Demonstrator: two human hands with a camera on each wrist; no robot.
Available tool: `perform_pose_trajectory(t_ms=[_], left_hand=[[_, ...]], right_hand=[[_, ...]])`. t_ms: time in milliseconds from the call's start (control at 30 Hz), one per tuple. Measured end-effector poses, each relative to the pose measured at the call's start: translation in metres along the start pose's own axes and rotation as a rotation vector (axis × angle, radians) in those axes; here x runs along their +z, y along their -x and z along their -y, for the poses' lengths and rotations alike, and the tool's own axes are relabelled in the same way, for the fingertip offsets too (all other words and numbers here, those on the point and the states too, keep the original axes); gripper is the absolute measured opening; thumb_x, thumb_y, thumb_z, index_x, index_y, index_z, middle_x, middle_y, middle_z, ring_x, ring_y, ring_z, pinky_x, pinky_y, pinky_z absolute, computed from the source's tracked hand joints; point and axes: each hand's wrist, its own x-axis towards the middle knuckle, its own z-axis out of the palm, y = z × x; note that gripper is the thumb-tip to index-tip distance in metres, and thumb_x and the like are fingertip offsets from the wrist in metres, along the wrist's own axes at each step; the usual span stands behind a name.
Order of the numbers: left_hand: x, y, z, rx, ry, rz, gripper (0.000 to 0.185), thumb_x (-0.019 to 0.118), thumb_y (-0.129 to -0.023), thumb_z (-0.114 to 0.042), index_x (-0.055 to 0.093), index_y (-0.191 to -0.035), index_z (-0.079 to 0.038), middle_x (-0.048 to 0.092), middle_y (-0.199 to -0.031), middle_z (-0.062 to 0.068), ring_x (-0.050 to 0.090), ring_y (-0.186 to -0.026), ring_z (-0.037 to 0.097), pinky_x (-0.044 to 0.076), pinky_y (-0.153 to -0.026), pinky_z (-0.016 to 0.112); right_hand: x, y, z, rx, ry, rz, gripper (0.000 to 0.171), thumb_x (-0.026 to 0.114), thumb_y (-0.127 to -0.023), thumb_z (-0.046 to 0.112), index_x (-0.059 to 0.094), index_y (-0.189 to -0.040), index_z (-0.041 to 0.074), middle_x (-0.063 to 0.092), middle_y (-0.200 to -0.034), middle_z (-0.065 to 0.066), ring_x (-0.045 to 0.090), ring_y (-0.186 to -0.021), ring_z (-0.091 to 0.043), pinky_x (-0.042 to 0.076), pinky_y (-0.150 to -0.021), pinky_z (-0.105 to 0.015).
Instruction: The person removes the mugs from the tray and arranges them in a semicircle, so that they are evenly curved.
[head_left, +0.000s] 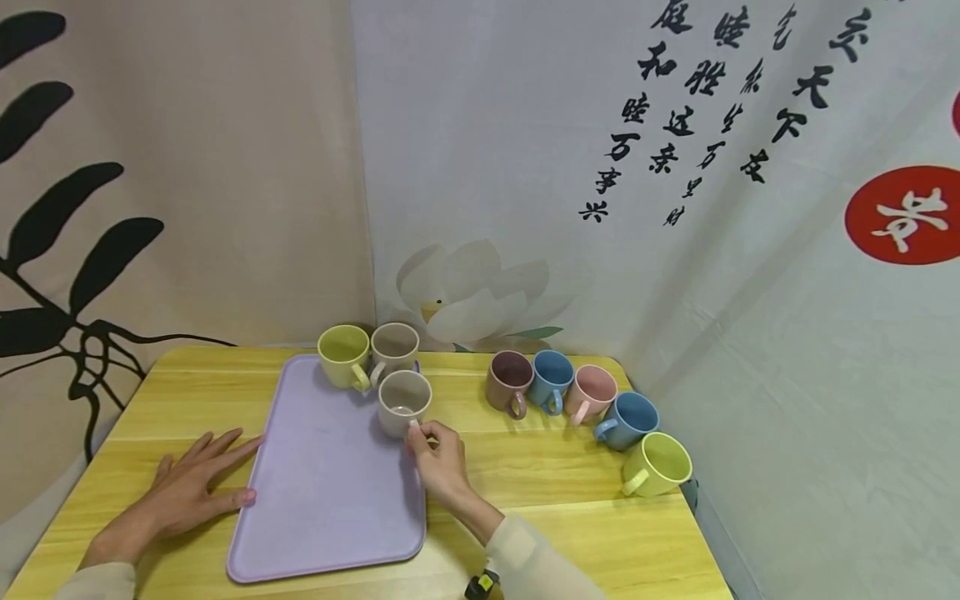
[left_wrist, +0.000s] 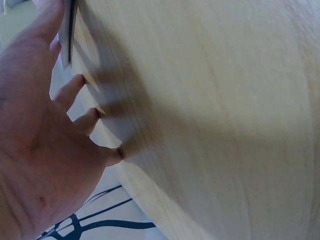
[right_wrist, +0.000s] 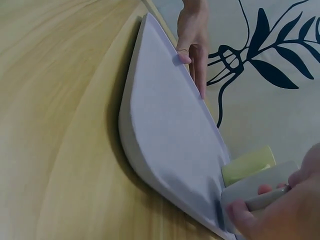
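My right hand (head_left: 441, 463) pinches the handle of a light grey mug (head_left: 403, 408) at the right side of a lilac tray (head_left: 330, 492). In the right wrist view, thumb and fingers close around that handle (right_wrist: 265, 199), and the mug is upright over the tray. A yellow-green mug (head_left: 342, 357) and a second light grey mug (head_left: 395, 343) stand upright at the tray's far end, just beyond the held one. My left hand (head_left: 187, 493) lies spread at the tray's left edge, with thumb and forefinger touching its rim and the other fingertips on the table (left_wrist: 215, 100).
Right of the tray, a curved row of mugs stands on the table: a mauve one (head_left: 510, 382), a blue one (head_left: 552, 379), a pink one (head_left: 590, 392), another blue one (head_left: 630, 419) and a yellow-green one (head_left: 658, 463). A printed cloth (head_left: 480, 150) hangs behind the table.
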Motion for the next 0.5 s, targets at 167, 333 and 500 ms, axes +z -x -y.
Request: perform_pose_trajectory(t_ms=[167, 333, 500], left_hand=[[0.000, 0.001, -0.001, -0.001, -0.003, 0.001, 0.089, 0.083, -0.099, -0.053, 0.043, -0.175, -0.029, 0.037, -0.174, 0.040, 0.028, -0.153, 0.081, 0.015, -0.105, 0.106], [0.000, 0.001, -0.001, 0.002, -0.001, 0.001, 0.089, 0.084, -0.099, -0.052, 0.043, -0.175, -0.030, 0.037, -0.174, 0.040, 0.027, -0.153, 0.081, 0.015, -0.104, 0.106], [-0.001, 0.001, -0.001, 0.002, 0.000, 0.000, 0.089, 0.084, -0.099, -0.052, 0.043, -0.175, -0.030, 0.037, -0.174, 0.040, 0.027, -0.153, 0.081, 0.014, -0.105, 0.106]], right_hand=[[-0.011, 0.004, 0.001, -0.017, -0.039, 0.028, 0.025, 0.073, -0.111, 0.021, 0.079, -0.098, 0.000, 0.082, -0.100, -0.023, 0.077, -0.082, -0.012, 0.055, -0.068, -0.015], [-0.025, 0.006, 0.000, -0.050, -0.076, 0.058, 0.025, 0.070, -0.112, 0.019, 0.078, -0.104, -0.003, 0.082, -0.105, -0.027, 0.085, -0.094, -0.031, 0.066, -0.079, -0.021], [-0.040, 0.006, -0.003, -0.080, -0.072, 0.075, 0.026, 0.067, -0.113, 0.018, 0.076, -0.107, -0.006, 0.082, -0.110, -0.028, 0.083, -0.105, -0.054, 0.071, -0.098, -0.041]])
